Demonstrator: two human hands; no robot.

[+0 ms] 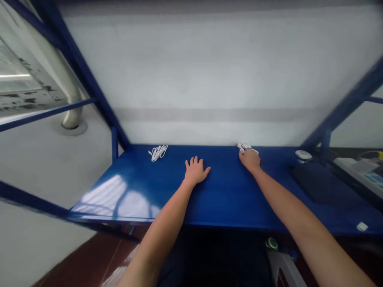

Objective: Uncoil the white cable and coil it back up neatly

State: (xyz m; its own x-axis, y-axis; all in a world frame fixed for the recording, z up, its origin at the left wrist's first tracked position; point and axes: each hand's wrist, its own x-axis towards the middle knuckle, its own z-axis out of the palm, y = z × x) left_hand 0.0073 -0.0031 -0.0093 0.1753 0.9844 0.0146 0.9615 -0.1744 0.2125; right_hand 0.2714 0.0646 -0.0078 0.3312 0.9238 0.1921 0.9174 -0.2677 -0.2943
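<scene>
My left hand (196, 170) lies flat on the blue tabletop (221, 195) with its fingers spread and nothing in them. Farther back and to the right, my right hand (250, 158) has its fingers closed on a bundled white cable (245, 147) by the table's back edge. Part of that bundle is hidden behind the fingers. A second white cable (158, 152), coiled loosely, rests near the back edge at the left, apart from both hands.
A round white device (303, 155) and a dark flat panel (314, 183) lie at the right. Near the front right corner sits a small white block (362, 227). Blue frame posts (89, 85) rise at both sides, before a pale wall (209, 71).
</scene>
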